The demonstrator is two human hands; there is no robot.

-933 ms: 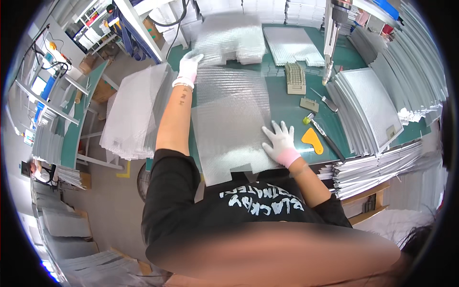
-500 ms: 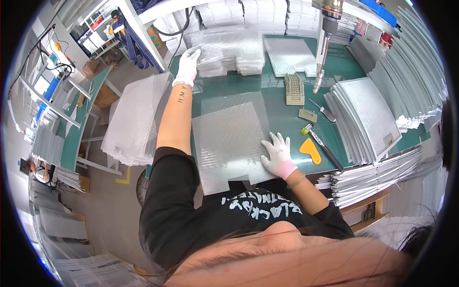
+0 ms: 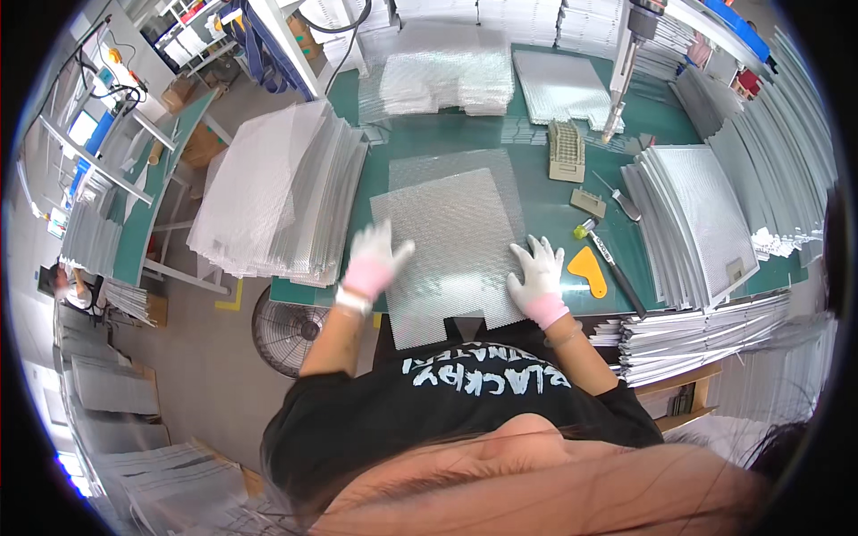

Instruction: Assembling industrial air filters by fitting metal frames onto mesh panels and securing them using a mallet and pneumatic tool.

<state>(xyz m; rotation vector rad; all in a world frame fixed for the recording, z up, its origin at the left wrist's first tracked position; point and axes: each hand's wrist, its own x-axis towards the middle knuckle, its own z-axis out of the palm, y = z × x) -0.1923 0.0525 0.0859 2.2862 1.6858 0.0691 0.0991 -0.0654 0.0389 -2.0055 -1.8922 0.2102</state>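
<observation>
In front of me on the green table [image 3: 536,201] lies a see-through, fine-patterned sheet [image 3: 451,241] with a notch in its near edge. Another clear sheet [image 3: 500,170] sticks out beyond its far edge. My left hand [image 3: 374,257], in a white glove with a pink cuff, is at the sheet's left edge, fingers apart; it is slightly blurred, and I cannot tell whether it touches. My right hand [image 3: 538,279], gloved alike, rests on the right edge with fingers spread. Neither hand holds anything.
Right of the sheet lie a yellow scraper [image 3: 586,271], a hammer [image 3: 612,266], a screwdriver [image 3: 618,196] and a beige ribbed block [image 3: 566,152]. Stacks of panels stand left [image 3: 277,196] and right [image 3: 693,223]. A clear sheet pile [image 3: 447,76] sits at the back; a tool [image 3: 626,76] hangs overhead.
My left hand has come back from the pile at the far left to the near sheet's left edge. My right hand stays at the right edge. The view has shifted slightly.
</observation>
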